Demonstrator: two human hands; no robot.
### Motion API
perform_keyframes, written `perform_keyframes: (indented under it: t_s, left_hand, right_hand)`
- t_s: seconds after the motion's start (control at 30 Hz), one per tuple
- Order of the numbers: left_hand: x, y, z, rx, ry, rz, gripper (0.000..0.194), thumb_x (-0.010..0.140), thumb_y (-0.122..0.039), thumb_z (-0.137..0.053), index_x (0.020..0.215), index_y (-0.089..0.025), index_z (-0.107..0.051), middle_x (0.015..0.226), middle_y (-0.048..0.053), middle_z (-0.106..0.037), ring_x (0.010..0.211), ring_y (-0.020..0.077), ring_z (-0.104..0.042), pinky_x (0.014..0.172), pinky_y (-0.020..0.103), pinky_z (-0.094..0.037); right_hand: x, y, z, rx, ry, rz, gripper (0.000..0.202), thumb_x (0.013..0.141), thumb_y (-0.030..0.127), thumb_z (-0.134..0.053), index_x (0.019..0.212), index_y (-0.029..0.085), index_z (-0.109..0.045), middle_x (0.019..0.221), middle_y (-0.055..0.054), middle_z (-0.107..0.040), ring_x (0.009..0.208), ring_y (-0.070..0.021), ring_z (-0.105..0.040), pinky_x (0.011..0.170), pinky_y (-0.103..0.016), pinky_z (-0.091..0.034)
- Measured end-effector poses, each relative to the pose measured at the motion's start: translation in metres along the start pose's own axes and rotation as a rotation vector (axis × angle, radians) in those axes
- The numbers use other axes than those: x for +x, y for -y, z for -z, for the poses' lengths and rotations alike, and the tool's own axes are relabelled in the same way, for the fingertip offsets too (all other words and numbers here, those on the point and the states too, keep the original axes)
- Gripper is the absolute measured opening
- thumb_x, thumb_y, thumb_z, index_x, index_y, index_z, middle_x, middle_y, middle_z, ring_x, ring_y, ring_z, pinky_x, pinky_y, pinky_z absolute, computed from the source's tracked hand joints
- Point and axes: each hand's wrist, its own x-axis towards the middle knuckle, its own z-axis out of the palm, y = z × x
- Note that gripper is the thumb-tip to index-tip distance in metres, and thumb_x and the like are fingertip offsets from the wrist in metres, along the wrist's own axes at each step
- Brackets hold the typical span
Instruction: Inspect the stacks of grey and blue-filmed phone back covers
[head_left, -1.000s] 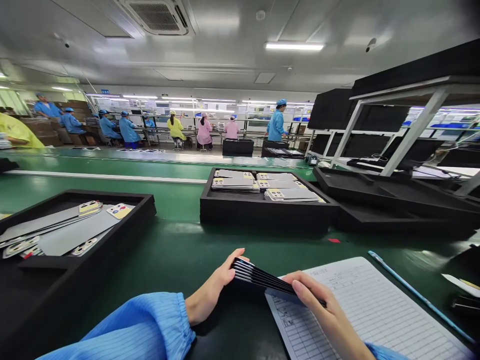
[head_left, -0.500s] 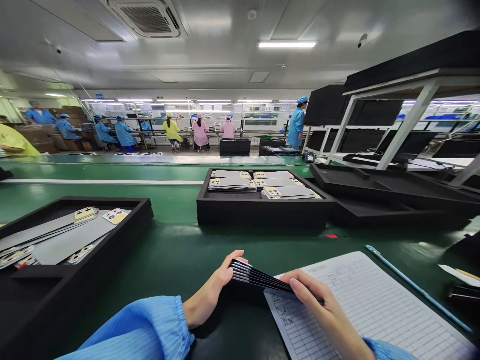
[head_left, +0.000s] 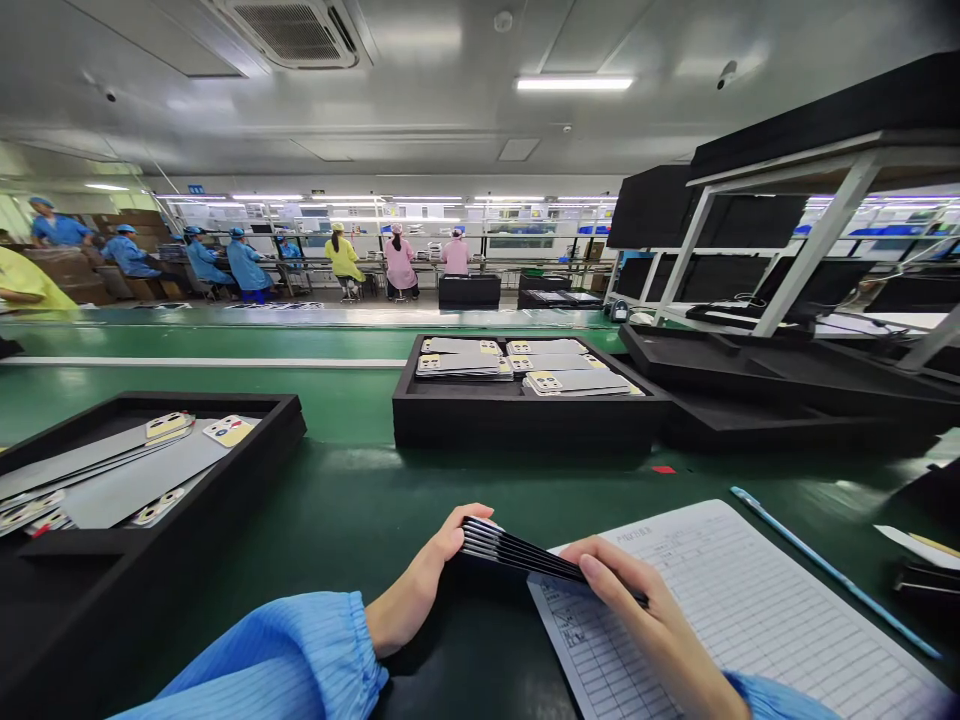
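Between my two hands is a slightly fanned stack of thin dark phone back panels (head_left: 517, 553), seen edge-on and tilted down to the right. My left hand (head_left: 424, 575) grips the stack's left end, thumb and fingers closed around it. At the right end, my right hand (head_left: 637, 595) has its fingers wrapped over the panels. Beneath the right hand lies a printed sheet with a ruled table (head_left: 720, 590), with some handwriting at its left edge. Farther forward, a black foam tray (head_left: 517, 422) bears several piles of grey panels with yellow camera areas (head_left: 465, 362).
Another black tray (head_left: 247, 510) at left contains loosely piled panels (head_left: 150, 465). A blue pen-like stick (head_left: 832, 570) lies right of the sheet. Stacked black trays (head_left: 780, 390) and a white-framed rack (head_left: 817, 240) stand at right. Co-workers (head_left: 247, 265) sit in the background.
The standing person in blue near the rack has gone out of sight. The view has shifted slightly; both hands keep their hold on the panels almost unmoved.
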Motion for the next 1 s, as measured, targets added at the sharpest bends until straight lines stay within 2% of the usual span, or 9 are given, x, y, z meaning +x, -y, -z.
perform_keyframes:
  t_s: [0.13,0.3,0.53,0.67,0.8,0.9,1.0]
  left_hand:
    - [0.004,0.0,-0.001,-0.041,0.007,-0.011,0.027,0.084,-0.027,-0.028,0.099,-0.021,-0.05,0.087,0.001,-0.053,0.085,0.018,-0.047,0.084,0.034,-0.032]
    - [0.005,0.002,-0.001,-0.098,0.029,0.03,0.028,0.077,-0.023,-0.03,0.097,-0.02,-0.049,0.082,0.0,-0.051,0.077,0.0165,-0.047,0.077,0.033,-0.034]
    - [0.0,0.006,-0.006,-0.066,-0.031,0.054,0.031,0.086,-0.039,-0.026,0.1,-0.023,-0.048,0.082,0.0,-0.053,0.077,0.0154,-0.048,0.077,0.031,-0.035]
    - [0.001,0.006,-0.005,-0.008,-0.051,0.042,0.028,0.086,-0.036,-0.029,0.098,-0.023,-0.05,0.081,-0.001,-0.054,0.075,0.014,-0.048,0.077,0.03,-0.036]
    - [0.0,0.008,-0.005,0.074,-0.103,0.008,0.03,0.087,-0.036,-0.028,0.105,-0.023,-0.049,0.096,0.0,-0.054,0.088,0.0163,-0.05,0.087,0.033,-0.033]
    - [-0.002,0.007,-0.008,0.15,-0.204,-0.037,0.034,0.088,-0.04,-0.025,0.115,-0.025,-0.04,0.12,0.003,-0.044,0.111,0.0188,-0.039,0.098,0.034,-0.023]
    - [-0.006,0.006,-0.01,0.235,-0.315,-0.102,0.03,0.088,-0.039,-0.025,0.112,-0.023,-0.037,0.118,0.005,-0.041,0.113,0.0191,-0.035,0.099,0.034,-0.022]
  right_hand:
    - [-0.001,0.0,0.001,-0.014,0.031,0.019,0.03,0.087,0.04,-0.037,0.081,0.019,-0.058,0.08,-0.002,-0.061,0.081,-0.0193,-0.056,0.077,-0.028,-0.043]
    - [-0.003,0.001,0.0,-0.035,0.044,0.035,0.029,0.087,0.039,-0.038,0.082,0.019,-0.059,0.079,-0.003,-0.063,0.078,-0.0188,-0.057,0.073,-0.027,-0.044]
    - [-0.004,-0.001,-0.002,-0.03,-0.001,0.063,0.025,0.086,0.036,-0.041,0.08,0.02,-0.059,0.078,-0.002,-0.063,0.078,-0.0185,-0.058,0.071,-0.026,-0.045]
    - [-0.003,0.0,-0.001,-0.034,0.009,0.051,0.028,0.086,0.04,-0.039,0.08,0.02,-0.058,0.079,-0.003,-0.063,0.08,-0.0201,-0.057,0.073,-0.027,-0.045]
    - [-0.001,0.002,-0.001,0.016,0.031,-0.014,0.031,0.085,0.042,-0.039,0.08,0.02,-0.059,0.079,-0.003,-0.062,0.083,-0.0203,-0.057,0.074,-0.026,-0.044]
    - [0.001,0.005,-0.001,0.07,0.037,-0.067,0.031,0.085,0.043,-0.041,0.078,0.02,-0.06,0.078,-0.002,-0.061,0.085,-0.0203,-0.056,0.073,-0.025,-0.044]
    - [0.002,0.005,-0.001,0.076,0.028,-0.078,0.031,0.085,0.044,-0.04,0.078,0.019,-0.059,0.08,-0.001,-0.06,0.082,-0.0187,-0.055,0.073,-0.025,-0.042]
